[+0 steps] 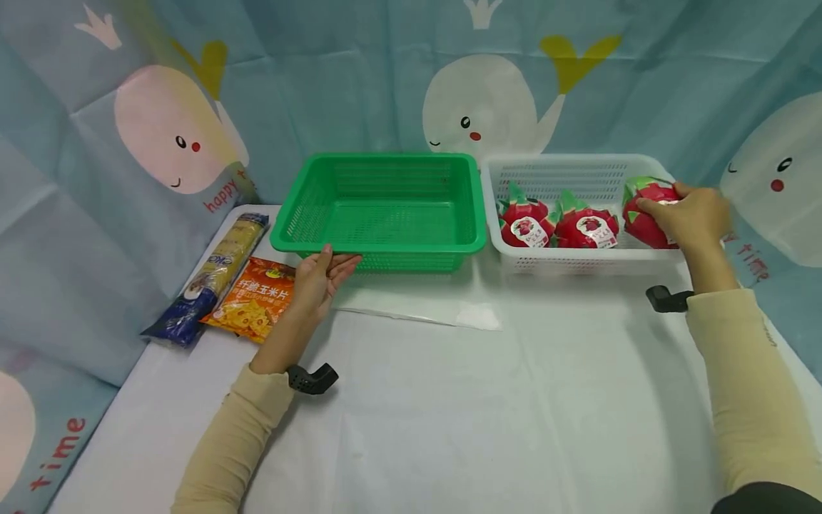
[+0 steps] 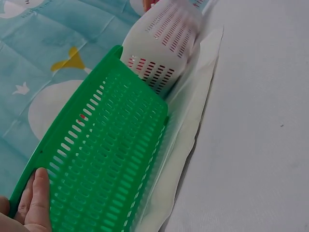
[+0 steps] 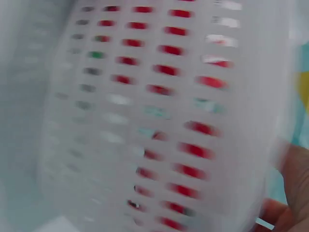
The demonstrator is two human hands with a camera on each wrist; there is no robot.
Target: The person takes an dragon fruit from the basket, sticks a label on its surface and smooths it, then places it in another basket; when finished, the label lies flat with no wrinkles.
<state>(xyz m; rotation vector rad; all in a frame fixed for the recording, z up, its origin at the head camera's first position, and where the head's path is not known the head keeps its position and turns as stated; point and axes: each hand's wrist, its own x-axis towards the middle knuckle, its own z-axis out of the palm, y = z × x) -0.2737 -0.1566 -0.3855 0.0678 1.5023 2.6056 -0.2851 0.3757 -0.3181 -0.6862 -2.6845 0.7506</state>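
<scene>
My left hand (image 1: 316, 283) pinches the near rim of a green plastic basket (image 1: 411, 258), with the thumb over the edge and fingers (image 2: 39, 195) against the outer wall. No item shows inside this basket. My right hand (image 1: 700, 214) grips a red dragon fruit (image 1: 645, 214) with green leaf tips, at the right end of a white slotted basket (image 1: 578, 264). Two labelled dragon fruits, one at the left (image 1: 525, 220) and one in the middle (image 1: 586, 223), sit in the same basket. In the right wrist view, the white basket's wall is blurred and hides most of the fruit.
An orange snack bag (image 1: 253, 300) and a blue-and-gold long packet (image 1: 215, 278) lie left of the green basket. A flat translucent sheet (image 1: 417, 300) lies under and in front of the baskets on the white table (image 1: 462, 421). A printed blue curtain (image 1: 359, 86) hangs behind.
</scene>
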